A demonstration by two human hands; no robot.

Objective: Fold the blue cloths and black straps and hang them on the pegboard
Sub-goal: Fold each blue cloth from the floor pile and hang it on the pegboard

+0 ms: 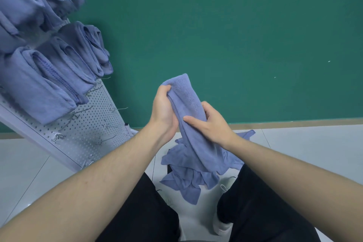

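Note:
A folded blue cloth (pixel 186 100) hangs as a long strip in front of me. My left hand (pixel 163 108) grips its upper left edge near the top fold. My right hand (pixel 208 122) wraps around its middle from the right, thumb across the front. Below, a loose pile of blue cloths (pixel 188 175) lies on the floor between my legs. The white pegboard (pixel 98 124) leans at the left, with several folded blue cloths (pixel 45 84) hanging on its hooks. No black strap is visible.
A green wall (pixel 235 35) stands behind, with a wooden skirting above the grey tiled floor (pixel 304 143). Bare metal hooks (pixel 119 109) stick out of the lower pegboard. My black trouser legs and white shoes frame the pile.

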